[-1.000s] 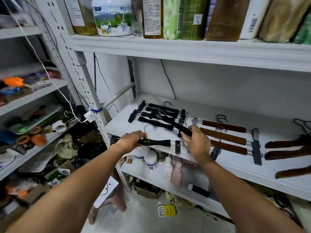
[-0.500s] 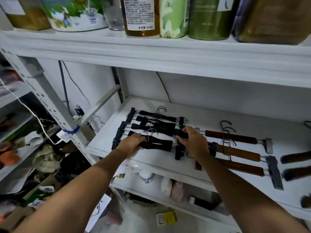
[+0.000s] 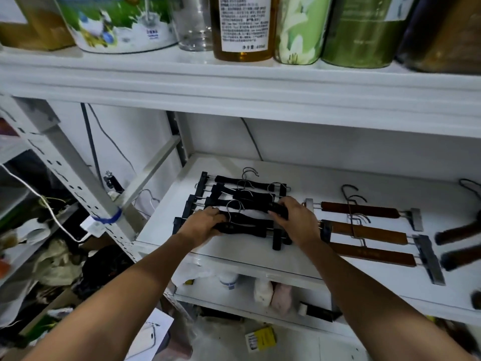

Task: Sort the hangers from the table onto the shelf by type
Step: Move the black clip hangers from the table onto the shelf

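Observation:
Several black clip hangers (image 3: 244,196) lie in a row on the left part of the white shelf (image 3: 234,259). My left hand (image 3: 201,224) grips the left end of the nearest black hanger (image 3: 250,226). My right hand (image 3: 295,220) holds black hanger bars at their right end, fingers curled over them. To the right, three brown wooden clip hangers (image 3: 364,231) lie side by side. Dark brown hangers (image 3: 458,233) show at the right edge, partly cut off.
Bottles, tins and jars (image 3: 242,24) stand on the shelf board above. A perforated white upright (image 3: 78,183) with a blue tie and a white cable stands left. Cluttered shelves fill the far left. Bottles stand on the lower shelf (image 3: 270,293).
Both hands carried the nearest black hanger from the shelf's front edge inward, against the other black hangers. The view moved closer and tilted up.

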`<state>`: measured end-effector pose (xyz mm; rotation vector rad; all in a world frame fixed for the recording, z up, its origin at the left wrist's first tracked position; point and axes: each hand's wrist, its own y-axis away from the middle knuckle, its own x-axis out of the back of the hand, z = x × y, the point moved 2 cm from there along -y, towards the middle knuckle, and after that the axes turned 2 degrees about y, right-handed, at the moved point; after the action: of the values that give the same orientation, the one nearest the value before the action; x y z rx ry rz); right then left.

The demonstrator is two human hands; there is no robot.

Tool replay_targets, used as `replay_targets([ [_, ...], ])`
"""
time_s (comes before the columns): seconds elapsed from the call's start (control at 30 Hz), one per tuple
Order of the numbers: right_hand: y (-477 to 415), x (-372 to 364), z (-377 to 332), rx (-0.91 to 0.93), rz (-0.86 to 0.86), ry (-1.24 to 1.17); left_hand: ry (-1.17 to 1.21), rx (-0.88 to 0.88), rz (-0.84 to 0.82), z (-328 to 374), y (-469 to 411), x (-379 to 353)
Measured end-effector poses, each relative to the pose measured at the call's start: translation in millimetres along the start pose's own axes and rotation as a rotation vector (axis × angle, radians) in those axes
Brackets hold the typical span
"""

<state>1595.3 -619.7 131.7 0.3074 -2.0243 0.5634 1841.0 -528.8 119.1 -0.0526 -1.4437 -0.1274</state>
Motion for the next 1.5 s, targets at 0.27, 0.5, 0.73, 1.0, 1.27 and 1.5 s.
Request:
replay_targets([
  [0.27,21.6,-4.6,-18.9,-0.049,-0.007,0.170,-0.302,-0.325,0.146,6.0,24.5,6.8],
  [0.5,46.5,-35.3,-73.5,0.082,-0.030,0.249,-0.306,-0.592,0.377,15.7,55.3,12.7],
  [0.73,61.7,-61.1,-91.8,0.063,-0.098,0.285,-0.060,-0.111,0.053,-13.1,51.9,-1.7],
  [1.0,64.4,-71.0,-83.4,-0.112,-0.192,0.248,0.006,0.036,0.039,-19.6,51.1,-38.4],
  [1.27,55.4,-78.6,-70.7,-0.089,-0.296,0.347,0.031,0.045,0.034,-23.5,40.5,-46.8],
  [1.5,43.1,-74.9,-65.9,-0.089,-0.288,0.364,0.012,0.068,0.052,-26.1,24.1,-49.7],
])
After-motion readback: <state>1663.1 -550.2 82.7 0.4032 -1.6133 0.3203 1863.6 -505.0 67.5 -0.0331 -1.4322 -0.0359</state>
